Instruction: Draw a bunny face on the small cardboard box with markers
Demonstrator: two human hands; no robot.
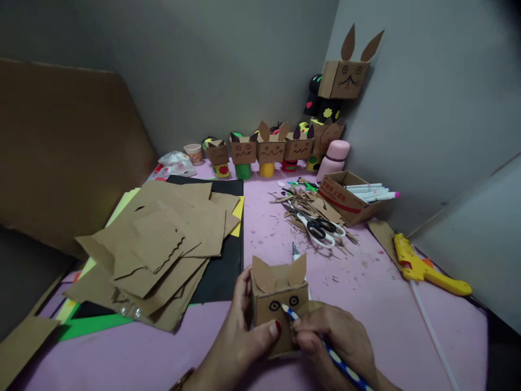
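A small cardboard box [264, 317] with two pointed cardboard ears and two drawn ringed eyes stands near the table's front edge. My left hand [248, 336] is wrapped round its left side, the thumb pressed on the front face. Between the fingers of my right hand [336, 339] is a blue pencil with white spots [340, 361]. Its tip touches or nearly touches the face, just below and between the eyes. Part of the box's lower right front is hidden by my right hand. Behind the box, a marker [295, 251] is partly visible.
Stacked cardboard pieces [163, 244] lie at left on black paper [220, 282]. Scissors [319, 228] rest among scraps, beside a box of markers [345, 198]. A yellow glue gun [427, 269] lies at right. Several cardboard animal heads [271, 152] on coloured tubes line the wall near a pink bottle [334, 157].
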